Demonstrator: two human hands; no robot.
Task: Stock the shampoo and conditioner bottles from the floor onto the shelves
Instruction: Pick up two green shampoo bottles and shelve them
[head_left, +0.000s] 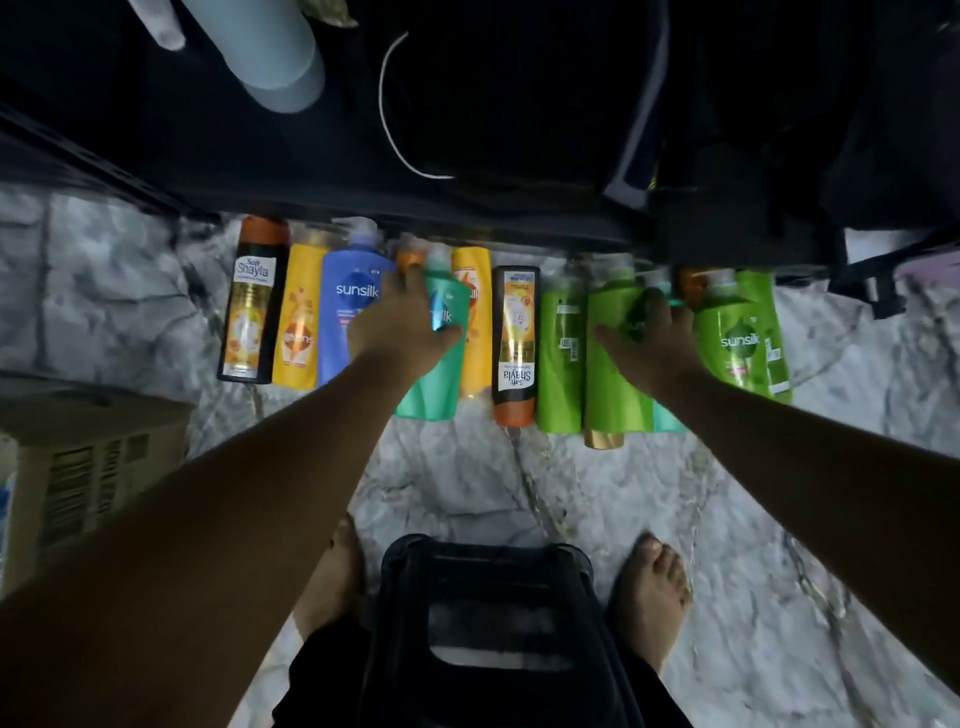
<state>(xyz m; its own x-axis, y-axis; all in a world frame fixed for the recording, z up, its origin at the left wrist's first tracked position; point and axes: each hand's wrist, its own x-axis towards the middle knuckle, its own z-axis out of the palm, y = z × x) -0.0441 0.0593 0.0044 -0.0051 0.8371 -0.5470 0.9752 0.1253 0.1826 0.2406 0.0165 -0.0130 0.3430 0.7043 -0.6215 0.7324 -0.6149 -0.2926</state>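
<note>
Head | left hand (400, 327) grips teal bottle (431, 387) | right hand (655, 344) apparently grips green bottle (615, 387)

Head view, looking straight down. A row of bottles (514, 338) lies side by side on the marble floor (467, 483) at the foot of a dark shelf unit (311, 176). The left hand (402, 325) grips a teal bottle (428, 384). The right hand (652, 340) appears, through motion blur, to grip a green bottle (615, 389). A black stool (483, 623) stands between two bare feet (649, 592). A cardboard box (78, 467) sits at left.
</note>
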